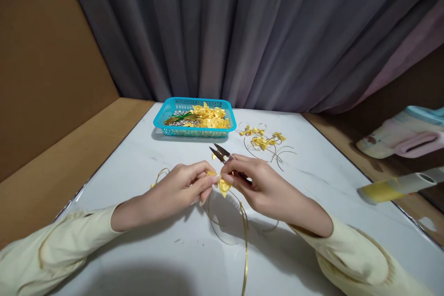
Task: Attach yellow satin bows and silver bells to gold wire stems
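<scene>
Two bare hands meet above a white, marble-patterned table [308,175], seen from the head camera. Left hand [189,185]: grip closed, thumb and fingers pinched on a small shiny yellow ribbon piece [224,187]. Right hand [258,182]: fingers curled round small dark-bladed scissors [219,157], blades parted and pointing up and left; thumb and forefinger are also at the ribbon piece, but cannot tell how firmly they pinch it.

Hidden: much of the ribbon piece, behind fingertips; scissor handles, mostly inside the right hand. A looped gold cord [161,171] is partly covered by the left hand. Below the hands, a long thin gold strand [246,245] runs down and is cut off at the bottom edge; its upper end is hard to trace.

Container: turquoise perforated plastic basket [194,133], beyond the hands. Heaped yellow fabric pieces [213,119] fill its right part; silvery bits [182,122] lie at left, too small to identify, with a green tie [186,115] across them.

Right of basket: loose cluster of yellow bows with curling cords [260,142], count uncertain. Far right: pale tumbler with pink handle [385,134], lid cut off by the frame; clear tube [385,189], yellow inside its near end.
</scene>
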`<state>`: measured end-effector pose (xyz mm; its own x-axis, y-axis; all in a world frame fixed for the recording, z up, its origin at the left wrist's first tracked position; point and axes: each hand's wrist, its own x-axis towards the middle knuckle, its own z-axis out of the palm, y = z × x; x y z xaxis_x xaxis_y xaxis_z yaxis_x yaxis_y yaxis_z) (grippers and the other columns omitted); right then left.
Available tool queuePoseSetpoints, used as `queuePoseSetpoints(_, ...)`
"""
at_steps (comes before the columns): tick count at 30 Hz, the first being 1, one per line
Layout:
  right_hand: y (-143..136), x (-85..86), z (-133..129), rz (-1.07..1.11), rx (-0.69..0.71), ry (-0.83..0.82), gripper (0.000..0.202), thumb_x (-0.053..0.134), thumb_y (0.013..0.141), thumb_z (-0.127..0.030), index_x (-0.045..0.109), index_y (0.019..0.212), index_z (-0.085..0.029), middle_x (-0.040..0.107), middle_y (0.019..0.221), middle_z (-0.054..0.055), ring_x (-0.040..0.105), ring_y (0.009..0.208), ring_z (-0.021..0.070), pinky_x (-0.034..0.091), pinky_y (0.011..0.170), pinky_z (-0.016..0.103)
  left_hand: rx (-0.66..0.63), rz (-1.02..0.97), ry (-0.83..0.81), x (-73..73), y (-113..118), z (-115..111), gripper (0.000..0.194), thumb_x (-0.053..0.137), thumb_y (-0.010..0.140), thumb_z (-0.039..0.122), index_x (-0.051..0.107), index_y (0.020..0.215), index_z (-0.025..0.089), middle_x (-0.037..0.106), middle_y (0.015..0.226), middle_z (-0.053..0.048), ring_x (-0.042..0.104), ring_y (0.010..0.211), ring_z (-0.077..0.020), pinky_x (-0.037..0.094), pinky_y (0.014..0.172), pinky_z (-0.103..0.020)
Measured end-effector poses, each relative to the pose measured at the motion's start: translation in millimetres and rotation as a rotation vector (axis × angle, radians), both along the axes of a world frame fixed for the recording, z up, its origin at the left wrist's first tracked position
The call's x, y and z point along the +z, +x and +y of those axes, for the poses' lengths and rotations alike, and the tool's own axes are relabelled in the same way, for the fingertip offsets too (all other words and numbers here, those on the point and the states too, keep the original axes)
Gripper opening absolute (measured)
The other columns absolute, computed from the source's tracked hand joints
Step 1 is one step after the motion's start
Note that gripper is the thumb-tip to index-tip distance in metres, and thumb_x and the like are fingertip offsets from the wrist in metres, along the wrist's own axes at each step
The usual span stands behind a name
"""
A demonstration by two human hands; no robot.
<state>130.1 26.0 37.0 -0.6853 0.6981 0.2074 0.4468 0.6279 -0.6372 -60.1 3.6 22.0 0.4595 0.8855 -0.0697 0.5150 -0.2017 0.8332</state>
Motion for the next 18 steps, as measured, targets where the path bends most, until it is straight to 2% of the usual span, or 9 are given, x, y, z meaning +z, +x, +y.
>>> queuePoseSetpoints(2, 0.9, 1.9, 1.0, -0.002, -0.001, -0.11, 0.016, 0.045, 0.086, -0.011, 0.057, 0.076, -0.015, 0.054, 0.072, 0.002, 0.047, 0.063, 0.0113, 0.037, 0.057, 0.023, -0.052, 0.024, 0.083, -1.2, -1.1, 0.2, 0.026, 0.036, 0.093, 0.033, 0.052, 0.079, 0.018, 0.055, 0.061, 0.004, 0.048, 0.053, -0.0091, 0.037, 0.053, -0.019)
queuePoseSetpoints(4, 1.8, 3.4, 2.1, 0.0, 0.019, -0.252, 0.016, 0.045, 0.086, -0.014, 0.057, 0.076, -0.015, 0.054, 0.071, 0.001, 0.046, 0.061, 0.0109, 0.035, 0.055, 0.023, -0.131, 0.071, 0.248, -3.6, -2.7, -0.1, 0.021, 0.034, 0.092, 0.022, 0.053, 0.086, 0.018, 0.056, 0.064, 0.003, 0.049, 0.054, -0.0094, 0.039, 0.054, -0.019)
queuePoseSetpoints(8, 2.1, 5.1, 3.8, 0.036, 0.076, -0.512, 0.015, 0.045, 0.086, -0.014, 0.055, 0.075, -0.014, 0.048, 0.065, -0.002, 0.041, 0.059, 0.0097, 0.031, 0.053, 0.022, -0.31, 0.126, 0.664, -10.8, -6.5, -0.6, 0.029, 0.03, 0.086, 0.004, 0.054, 0.095, 0.016, 0.06, 0.072, -0.003, 0.054, 0.065, -0.013, 0.042, 0.061, -0.022)
queuePoseSetpoints(11, 1.7, 5.5, 4.2, 0.044, 0.104, -0.599, 0.015, 0.047, 0.085, -0.015, 0.054, 0.072, -0.013, 0.043, 0.062, -0.003, 0.037, 0.058, 0.0091, 0.028, 0.052, 0.022, -0.409, 0.167, 0.901, -14.8, -9.5, 1.0, 0.032, 0.029, 0.084, 0.001, 0.055, 0.096, 0.013, 0.058, 0.066, -0.004, 0.051, 0.061, -0.0155, 0.04, 0.059, -0.025)
queuePoseSetpoints(14, 1.9, 7.4, 2.6, 0.065, 0.101, -0.576, 0.015, 0.047, 0.085, -0.016, 0.055, 0.072, -0.013, 0.045, 0.064, -0.002, 0.039, 0.059, 0.0094, 0.03, 0.053, 0.022, -0.441, 0.183, 1.017, -17.0, -12.6, 4.2, 0.03, 0.028, 0.086, 0.003, 0.053, 0.099, 0.013, 0.058, 0.065, -0.005, 0.048, 0.059, -0.0164, 0.038, 0.056, -0.027)
queuePoseSetpoints(18, 3.9, 14.9, -3.1, 0.064, 0.022, -0.339, 0.016, 0.047, 0.086, -0.014, 0.059, 0.076, -0.014, 0.053, 0.072, 0.001, 0.044, 0.061, 0.0103, 0.034, 0.054, 0.023, -0.399, 0.105, 1.01, -17.5, -14.5, 4.7, 0.029, 0.031, 0.085, 0.003, 0.048, 0.105, 0.015, 0.063, 0.075, -0.006, 0.054, 0.068, -0.0164, 0.042, 0.062, -0.027)
